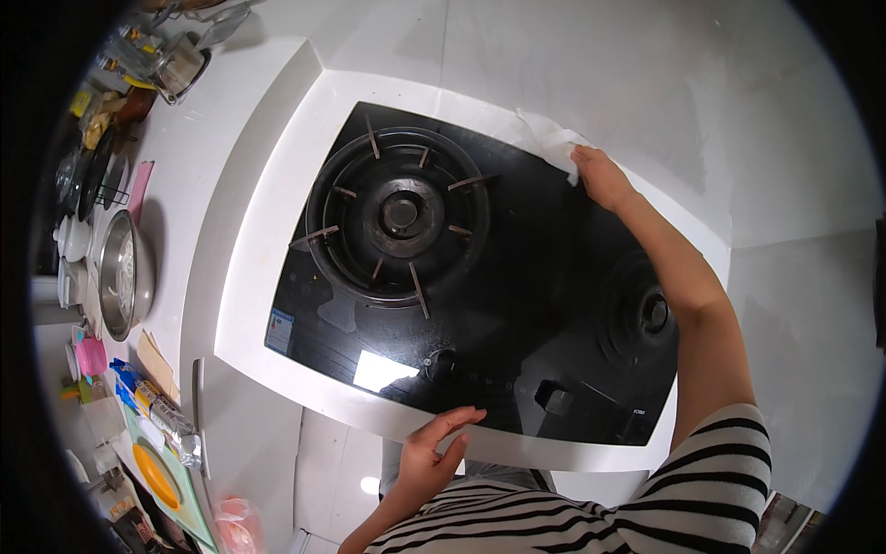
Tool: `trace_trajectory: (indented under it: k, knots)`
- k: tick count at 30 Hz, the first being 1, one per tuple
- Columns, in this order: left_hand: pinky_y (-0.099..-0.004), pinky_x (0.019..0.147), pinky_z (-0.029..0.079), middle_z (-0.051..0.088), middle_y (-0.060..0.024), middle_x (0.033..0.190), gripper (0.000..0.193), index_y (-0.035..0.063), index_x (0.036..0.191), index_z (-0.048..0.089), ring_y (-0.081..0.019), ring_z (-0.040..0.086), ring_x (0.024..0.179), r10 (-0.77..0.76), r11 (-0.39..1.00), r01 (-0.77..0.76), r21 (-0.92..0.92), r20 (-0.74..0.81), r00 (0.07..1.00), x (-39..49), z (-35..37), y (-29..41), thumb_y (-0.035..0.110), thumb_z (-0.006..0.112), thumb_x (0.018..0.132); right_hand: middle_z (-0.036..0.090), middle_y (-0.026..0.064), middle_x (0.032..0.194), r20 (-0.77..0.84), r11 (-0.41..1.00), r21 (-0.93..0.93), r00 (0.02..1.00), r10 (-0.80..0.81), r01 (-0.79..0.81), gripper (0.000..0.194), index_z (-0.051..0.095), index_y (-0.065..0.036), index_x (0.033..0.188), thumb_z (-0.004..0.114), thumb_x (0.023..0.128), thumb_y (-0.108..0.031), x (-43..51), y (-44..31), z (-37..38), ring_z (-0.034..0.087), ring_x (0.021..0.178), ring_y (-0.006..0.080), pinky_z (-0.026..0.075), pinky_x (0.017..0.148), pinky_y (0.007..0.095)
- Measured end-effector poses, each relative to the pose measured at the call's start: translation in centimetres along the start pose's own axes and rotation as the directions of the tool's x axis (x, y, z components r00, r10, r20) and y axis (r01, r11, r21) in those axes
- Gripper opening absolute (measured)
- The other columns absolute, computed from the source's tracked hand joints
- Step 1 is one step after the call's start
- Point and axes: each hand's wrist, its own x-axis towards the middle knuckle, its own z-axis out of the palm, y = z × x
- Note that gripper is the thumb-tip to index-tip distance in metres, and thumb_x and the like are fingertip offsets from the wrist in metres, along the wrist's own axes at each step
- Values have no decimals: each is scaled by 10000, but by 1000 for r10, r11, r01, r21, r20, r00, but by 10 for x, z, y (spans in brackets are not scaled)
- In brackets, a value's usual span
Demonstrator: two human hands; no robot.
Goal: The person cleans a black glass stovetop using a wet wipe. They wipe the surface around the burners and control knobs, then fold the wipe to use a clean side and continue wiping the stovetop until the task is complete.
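A black glass gas hob (540, 277) is set into a white counter before me. My right hand (602, 176) reaches to its far edge and grips a crumpled white cloth or paper wipe (554, 142), which lies partly on the glass and partly on the white rim. Over the hob's front edge, my left hand (439, 447) is held with thumb and fingers apart and nothing in it. The left burner (400, 211) carries a round black pan support with several prongs. My right arm partly covers the right burner (654, 311), which shows no prongs.
Left of the hob, a raised counter (166, 124) holds a steel bowl (142, 277), a pot (181, 69) and packaged film or foil (156, 408). A yellow oval dish (156, 474) sits on a pale green board. A control knob (556, 398) stands up near the hob's front. Pale walls (623, 69) rise behind and right.
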Motion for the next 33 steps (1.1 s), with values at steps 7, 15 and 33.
trace_trajectory:
  k: [7, 15, 33]
  knots:
    - [-342, 997, 461, 623, -149, 1231, 350, 1, 1269, 522, -238, 600, 1151, 9, 1000, -10, 21, 42, 999, 5, -15, -8, -47, 522, 922, 550, 183, 1255, 53, 974, 206, 992, -111, 98, 336, 560, -17, 1239, 517, 908, -54, -2, 6, -9, 522, 1156, 334, 431, 995, 355]
    - [-348, 1008, 455, 622, -149, 1235, 388, 6, 1275, 514, -248, 585, 1183, -24, 999, 21, 35, 98, 995, 21, -61, 4, -93, 511, 900, 566, 197, 1212, 232, 870, 492, 956, -179, 43, 286, 523, 5, 1226, 446, 987, -131, 99, -63, -8, 521, 1160, 346, 426, 967, 353]
    - [-328, 991, 463, 630, -161, 1219, 365, -25, 1268, 510, -233, 592, 1172, -23, 1000, 22, 9, 109, 994, 47, -90, 17, -68, 518, 906, 375, 75, 1500, 369, 934, 350, 906, -207, 71, 460, 321, -157, 1477, 369, 1020, -144, 74, -35, -25, 354, 1375, 268, 299, 1129, 323]
